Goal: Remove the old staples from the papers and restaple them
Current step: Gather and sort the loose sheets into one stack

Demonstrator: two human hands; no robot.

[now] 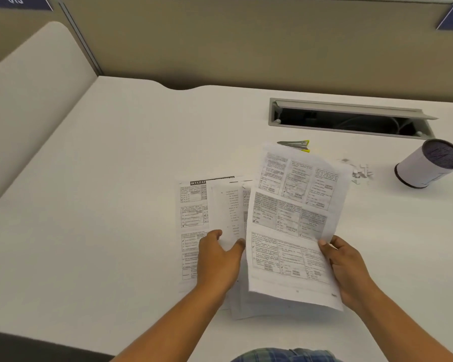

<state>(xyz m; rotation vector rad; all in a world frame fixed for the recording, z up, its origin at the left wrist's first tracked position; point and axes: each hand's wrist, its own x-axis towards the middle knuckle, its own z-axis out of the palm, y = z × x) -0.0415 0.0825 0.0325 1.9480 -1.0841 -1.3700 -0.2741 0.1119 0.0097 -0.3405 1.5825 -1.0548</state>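
Note:
Several printed sheets (194, 212) lie fanned on the white desk (115, 178). My left hand (217, 259) rests on them, thumb and fingers pinching the lower edge of one loose sheet (224, 205). My right hand (348, 270) holds a raised bundle of printed pages (293, 223) by its right edge, tilted toward me. Behind the bundle, a silver staple remover with yellow tips (296, 145) lies on the desk. A small heap of pulled staples and paper scraps (360, 172) sits to its right. No stapler is in view.
A white cylindrical mesh-topped pen holder (426, 165) stands at the far right. An open cable tray slot (348, 121) runs along the back of the desk. A beige partition (220, 35) closes off the back, and a side panel (37, 74) the left.

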